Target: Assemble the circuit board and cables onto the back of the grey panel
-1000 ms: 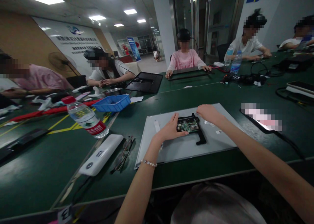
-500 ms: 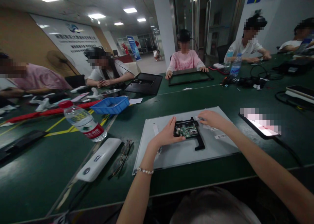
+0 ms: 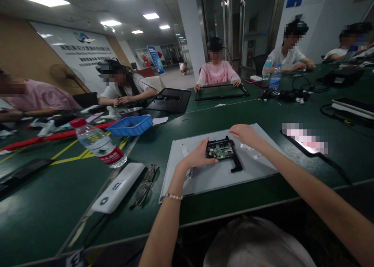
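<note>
A green circuit board (image 3: 223, 152) sits in a black plastic frame (image 3: 237, 164) whose one arm reaches toward me. The frame rests on a grey flat panel (image 3: 210, 181) with small white labels. My left hand (image 3: 197, 154) grips the frame's left side, thumb along the near edge and fingers at the far edge. At the frame's far right corner, my right hand (image 3: 242, 133) is closed with its fingertips bent down. What those fingers hold, if anything, is hidden.
Left of the panel lie eyeglasses (image 3: 144, 187), a white power bank (image 3: 118, 188), a water bottle (image 3: 99, 144) and a blue bin (image 3: 130, 125). A lit phone (image 3: 305, 142) with a cable lies on the right. Across the table a person holds a black bezel (image 3: 222, 98).
My right hand lifts slightly from its lower position half a second ago, its fingers more bent. The left hand keeps its hold on the frame. The view shifts a little.
</note>
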Available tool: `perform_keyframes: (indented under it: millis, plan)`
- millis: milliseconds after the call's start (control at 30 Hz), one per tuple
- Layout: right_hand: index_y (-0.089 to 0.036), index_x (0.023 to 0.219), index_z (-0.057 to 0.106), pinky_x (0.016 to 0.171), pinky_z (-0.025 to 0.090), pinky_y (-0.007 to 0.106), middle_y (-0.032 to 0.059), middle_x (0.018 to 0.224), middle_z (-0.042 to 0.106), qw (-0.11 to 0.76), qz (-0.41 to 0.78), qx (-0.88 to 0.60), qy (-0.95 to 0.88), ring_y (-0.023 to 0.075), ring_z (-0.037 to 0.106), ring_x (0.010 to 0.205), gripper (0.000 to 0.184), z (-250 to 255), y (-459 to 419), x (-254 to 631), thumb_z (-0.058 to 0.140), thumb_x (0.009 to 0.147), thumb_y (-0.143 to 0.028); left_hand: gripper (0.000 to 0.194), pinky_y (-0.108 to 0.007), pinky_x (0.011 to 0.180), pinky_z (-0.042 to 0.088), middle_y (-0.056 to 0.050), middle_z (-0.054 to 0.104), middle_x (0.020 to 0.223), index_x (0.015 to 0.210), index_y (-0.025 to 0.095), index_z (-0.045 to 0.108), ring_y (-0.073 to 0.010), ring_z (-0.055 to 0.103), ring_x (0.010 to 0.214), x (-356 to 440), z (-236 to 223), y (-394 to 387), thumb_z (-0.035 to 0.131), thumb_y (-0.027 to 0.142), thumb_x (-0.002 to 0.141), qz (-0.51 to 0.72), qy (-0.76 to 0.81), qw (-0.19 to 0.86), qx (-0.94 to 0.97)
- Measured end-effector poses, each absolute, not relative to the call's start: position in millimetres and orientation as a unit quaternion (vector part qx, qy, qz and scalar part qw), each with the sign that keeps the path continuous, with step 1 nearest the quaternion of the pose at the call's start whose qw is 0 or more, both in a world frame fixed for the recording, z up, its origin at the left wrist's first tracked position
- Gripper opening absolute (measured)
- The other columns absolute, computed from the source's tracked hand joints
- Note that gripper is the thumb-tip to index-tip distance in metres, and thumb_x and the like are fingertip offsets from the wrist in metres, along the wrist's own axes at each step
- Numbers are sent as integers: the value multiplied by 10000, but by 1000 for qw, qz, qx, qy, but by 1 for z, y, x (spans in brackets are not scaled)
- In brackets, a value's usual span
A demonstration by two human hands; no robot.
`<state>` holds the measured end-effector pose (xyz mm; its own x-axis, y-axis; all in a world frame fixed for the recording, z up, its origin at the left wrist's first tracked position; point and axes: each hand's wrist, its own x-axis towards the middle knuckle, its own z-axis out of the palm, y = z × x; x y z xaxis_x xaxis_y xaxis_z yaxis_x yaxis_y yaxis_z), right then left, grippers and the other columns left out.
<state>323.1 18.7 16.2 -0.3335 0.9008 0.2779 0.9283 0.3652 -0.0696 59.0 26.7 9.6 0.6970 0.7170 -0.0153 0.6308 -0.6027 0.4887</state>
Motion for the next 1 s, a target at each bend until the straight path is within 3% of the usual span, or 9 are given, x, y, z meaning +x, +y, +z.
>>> perform_keyframes:
  millis: [300,533,1000]
  plan:
    - [-142,1002,698,828,426,295,136,1008,689,118,-49,-518,-846,237,608,1009,279,18,33,262,443,916,-214,1128,-493,1133,205,-174,191,1509,1464,152,73,-349,191,1385,61,6,27,644,650,628,98,383,226,890]
    - [-159,960,702,819,412,246,105,993,690,125,7,-502,-856,196,614,968,249,5,35,254,462,900,-189,1123,-491,1132,200,-180,199,1503,1465,137,71,-344,199,1382,62,7,25,647,624,633,99,374,229,893]
    - [-152,1023,694,854,407,252,121,1044,665,130,24,-512,-849,196,598,992,273,10,32,255,449,903,-163,1126,-480,1144,197,-159,187,1512,1465,162,68,-351,186,1387,63,11,24,655,635,629,89,382,234,890]
